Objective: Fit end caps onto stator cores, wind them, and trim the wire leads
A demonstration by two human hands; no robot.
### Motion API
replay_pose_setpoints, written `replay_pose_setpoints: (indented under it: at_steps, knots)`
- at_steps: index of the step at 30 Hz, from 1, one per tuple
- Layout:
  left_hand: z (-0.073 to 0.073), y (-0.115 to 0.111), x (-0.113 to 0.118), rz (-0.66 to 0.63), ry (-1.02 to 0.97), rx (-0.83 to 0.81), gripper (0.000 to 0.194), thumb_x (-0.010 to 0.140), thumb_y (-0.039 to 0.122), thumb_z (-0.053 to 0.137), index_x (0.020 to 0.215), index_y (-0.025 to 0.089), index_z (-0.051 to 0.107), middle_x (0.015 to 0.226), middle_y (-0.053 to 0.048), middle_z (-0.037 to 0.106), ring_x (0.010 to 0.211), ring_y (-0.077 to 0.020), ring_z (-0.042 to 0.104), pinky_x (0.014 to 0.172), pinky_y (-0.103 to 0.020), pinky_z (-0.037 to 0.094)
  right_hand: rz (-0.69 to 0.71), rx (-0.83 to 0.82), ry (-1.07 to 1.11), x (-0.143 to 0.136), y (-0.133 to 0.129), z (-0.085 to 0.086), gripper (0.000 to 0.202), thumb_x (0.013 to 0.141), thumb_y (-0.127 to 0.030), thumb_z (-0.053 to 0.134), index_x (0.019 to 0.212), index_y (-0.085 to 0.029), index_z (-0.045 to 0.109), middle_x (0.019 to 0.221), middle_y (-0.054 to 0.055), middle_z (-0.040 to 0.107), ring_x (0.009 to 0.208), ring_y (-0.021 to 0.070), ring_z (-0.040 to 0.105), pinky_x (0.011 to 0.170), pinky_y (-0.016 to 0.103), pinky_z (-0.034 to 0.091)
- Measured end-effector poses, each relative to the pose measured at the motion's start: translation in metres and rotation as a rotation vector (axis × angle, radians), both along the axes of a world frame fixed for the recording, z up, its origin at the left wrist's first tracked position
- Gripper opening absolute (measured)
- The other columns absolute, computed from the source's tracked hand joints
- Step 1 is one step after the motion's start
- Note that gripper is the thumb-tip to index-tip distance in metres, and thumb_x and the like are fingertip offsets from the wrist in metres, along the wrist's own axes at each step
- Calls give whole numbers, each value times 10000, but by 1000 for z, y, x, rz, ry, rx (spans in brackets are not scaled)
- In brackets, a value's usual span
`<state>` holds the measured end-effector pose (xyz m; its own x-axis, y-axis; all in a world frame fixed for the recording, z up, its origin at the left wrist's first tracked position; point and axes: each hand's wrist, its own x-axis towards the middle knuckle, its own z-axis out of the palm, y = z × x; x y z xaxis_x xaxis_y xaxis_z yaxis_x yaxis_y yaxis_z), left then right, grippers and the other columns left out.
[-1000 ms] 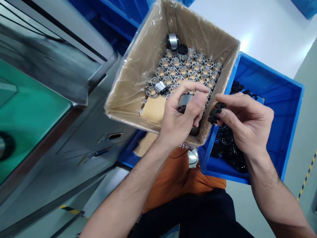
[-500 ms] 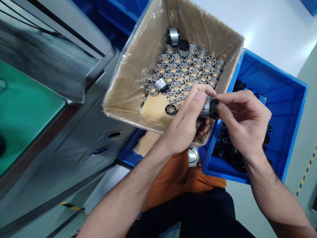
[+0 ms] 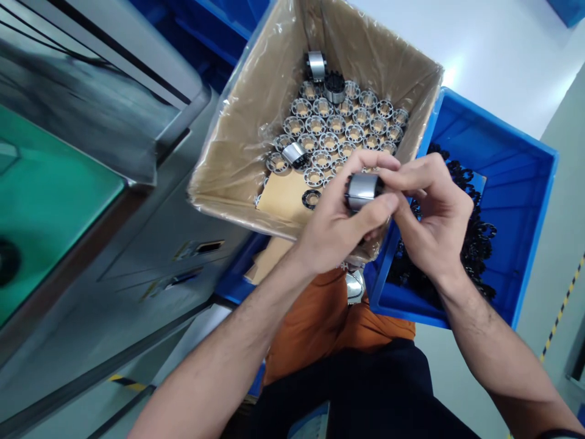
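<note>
My left hand (image 3: 331,235) is closed around a motor stator core (image 3: 362,190), a silver metal ring with black plastic end pieces, held on its side over the front right of the lined box. At its right end, the thumb and forefinger of my right hand (image 3: 432,219) pinch the black rim, partly hidden by the fingers. Inside the box stand rows of bare metal cores (image 3: 329,141). Three cores with black ends (image 3: 316,66) lie loose on top of them. A black ring-shaped piece (image 3: 311,199) rests on a cardboard sheet (image 3: 280,201).
The carton (image 3: 242,143) has a clear plastic liner. Against its right side is a blue bin (image 3: 525,244) holding a heap of black plastic parts (image 3: 475,244). A metal machine with a green surface (image 3: 55,207) stands at left. More cardboard pieces (image 3: 269,259) lie below the carton.
The stator core has moved left and turned so that more of its silver side shows. My right hand has shifted left with it, and my left thumb now reaches across below the core.
</note>
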<state>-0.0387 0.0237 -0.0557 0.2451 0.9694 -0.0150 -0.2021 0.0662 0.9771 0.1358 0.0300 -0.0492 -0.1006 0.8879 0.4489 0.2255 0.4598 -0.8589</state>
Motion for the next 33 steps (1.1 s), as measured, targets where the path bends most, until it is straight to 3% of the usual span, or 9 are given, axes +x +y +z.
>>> replay_pose_setpoints:
  at_steps: [5, 7, 9, 11, 14, 20, 23, 28, 33]
  knots:
    - [22, 13, -50, -5, 899, 202, 288, 943, 408, 904, 1138, 247, 766, 949, -20, 684, 846, -220, 647, 999, -392, 585, 9, -133, -286, 67, 29, 3, 266, 1095, -290, 776, 1356, -285, 829, 1130, 21, 834, 961, 189, 763, 909, 370, 663]
    - [34, 15, -69, -76, 1235, 168, 462, 875, 464, 985, 1234, 246, 793, 1071, -62, 713, 1016, -317, 696, 1179, -541, 539, -11, -273, -656, 95, 29, -4, 328, 1064, -297, 810, 1389, -256, 799, 1204, 53, 821, 945, 204, 759, 918, 385, 660]
    - [41, 15, -80, -43, 1333, 148, 692, 867, 574, 999, 1427, 241, 765, 1240, -116, 732, 1141, -382, 695, 1252, -625, 483, 30, -445, -1029, 111, 18, -15, 430, 1007, -293, 884, 1420, -222, 792, 1287, 109, 798, 1010, 261, 781, 965, 434, 654]
    - [40, 14, -81, 62, 1222, 165, 745, 923, 655, 939, 1514, 252, 733, 1272, -105, 755, 1045, -313, 690, 1193, -519, 516, 84, -550, -1216, 112, 3, -27, 518, 971, -290, 928, 1460, -206, 780, 1312, 146, 783, 1085, 321, 792, 990, 458, 643]
    - [28, 13, -67, 103, 865, 210, 599, 987, 691, 867, 1393, 256, 804, 1086, -28, 786, 730, -157, 565, 815, -311, 499, 119, -568, -1253, 101, -15, -41, 363, 1051, -216, 793, 1414, -225, 782, 1326, 134, 787, 1119, 305, 795, 940, 393, 611]
    - [13, 17, -26, 91, 284, 88, 490, 994, 634, 896, 1216, 200, 838, 898, -9, 649, 586, -83, 436, 540, -290, 327, 98, -551, -1258, 101, -15, -35, 183, 1116, -212, 667, 1246, -267, 783, 1273, 56, 840, 990, 226, 786, 829, 328, 535]
    - [17, 21, -11, 140, 31, -56, 409, 1045, 579, 863, 1193, 212, 760, 835, 13, 527, 592, -83, 430, 538, -267, 365, 67, -550, -1252, 108, -10, -30, 170, 1150, -269, 648, 1243, -268, 791, 1175, 40, 864, 972, 225, 794, 860, 339, 547]
    - [15, 28, 1, 220, -165, -241, 286, 917, 77, 741, 1148, 224, 660, 879, 17, 560, 788, -121, 579, 720, -243, 586, 155, -590, -1290, 105, -13, -36, 244, 1113, -322, 758, 1352, -288, 794, 1275, 60, 880, 1054, 267, 829, 819, 345, 539]
    - [2, 29, 3, 169, -245, -385, 182, 935, 60, 661, 967, 226, 591, 923, 1, 663, 798, -121, 708, 668, -206, 616, 163, -602, -1319, 94, -16, -43, 220, 1098, -267, 774, 1317, -272, 765, 1319, 73, 851, 1089, 268, 822, 818, 334, 531]
